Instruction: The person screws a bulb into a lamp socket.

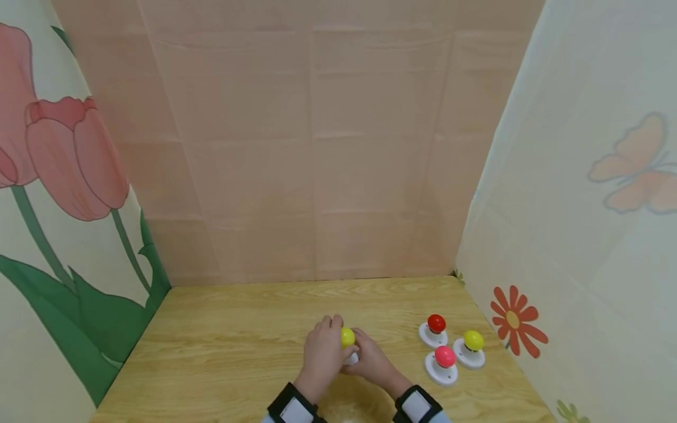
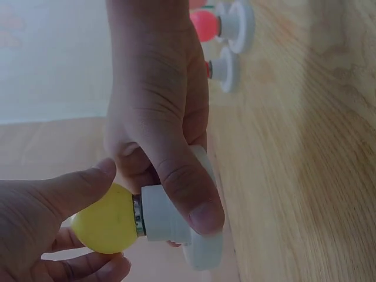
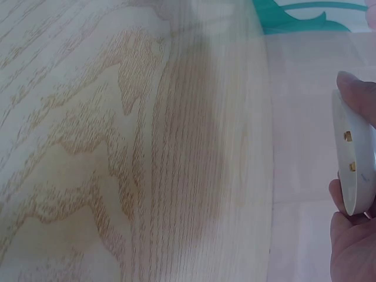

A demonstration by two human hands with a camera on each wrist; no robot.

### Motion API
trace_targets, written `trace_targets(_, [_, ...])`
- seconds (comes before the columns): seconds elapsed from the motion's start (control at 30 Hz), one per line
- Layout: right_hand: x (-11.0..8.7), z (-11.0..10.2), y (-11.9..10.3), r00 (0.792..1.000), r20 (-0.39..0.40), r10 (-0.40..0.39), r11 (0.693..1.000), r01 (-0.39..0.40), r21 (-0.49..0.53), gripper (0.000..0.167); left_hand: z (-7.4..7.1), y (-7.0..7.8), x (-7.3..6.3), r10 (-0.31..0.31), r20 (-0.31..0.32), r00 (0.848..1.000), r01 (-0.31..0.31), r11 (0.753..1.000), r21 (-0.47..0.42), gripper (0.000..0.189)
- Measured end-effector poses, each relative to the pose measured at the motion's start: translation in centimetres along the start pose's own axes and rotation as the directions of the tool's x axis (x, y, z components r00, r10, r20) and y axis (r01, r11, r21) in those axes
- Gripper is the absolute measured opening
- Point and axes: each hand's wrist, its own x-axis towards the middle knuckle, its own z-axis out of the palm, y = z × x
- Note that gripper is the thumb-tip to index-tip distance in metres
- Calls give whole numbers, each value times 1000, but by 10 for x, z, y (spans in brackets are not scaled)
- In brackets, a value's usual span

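A small yellow light bulb (image 2: 106,220) sits in a round white lamp holder (image 2: 161,212), its metal thread partly showing between the two. In the head view my left hand (image 1: 322,352) is at the bulb's left side, and the left wrist view has its thumb and fingers pinching the yellow globe. My right hand (image 1: 370,358) grips the lamp holder, thumb across its side. Both hands hold the pair above the wooden table. In the right wrist view the holder's underside (image 3: 352,158) faces the camera, with two brass-coloured contacts; the bulb is hidden there.
On the table (image 1: 238,341), to the right, stand three white lamp holders with bulbs: a red bulb (image 1: 436,323), a pink bulb (image 1: 445,356) and a yellow bulb (image 1: 473,340). A brown covered wall (image 1: 312,176) closes the back; printed sheets hang at both sides.
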Motion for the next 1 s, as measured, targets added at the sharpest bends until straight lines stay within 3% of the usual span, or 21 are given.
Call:
trace_targets(0.3, [0, 0, 0, 1000, -13, -2, 1000, 2, -3, 72, -3, 0, 2, 2, 40, 999, 1, 998, -60, 54])
trace_targets(0.7, [-1, 3, 3, 998, -43, -48, 998, 46, -49, 71, -4, -6, 6, 131, 94, 987, -112, 976, -184, 42])
trace_targets(1.0, [-3, 4, 3, 995, -67, -71, 996, 67, -59, 69, -7, -5, 6, 158, 114, 981, -126, 961, -246, 38])
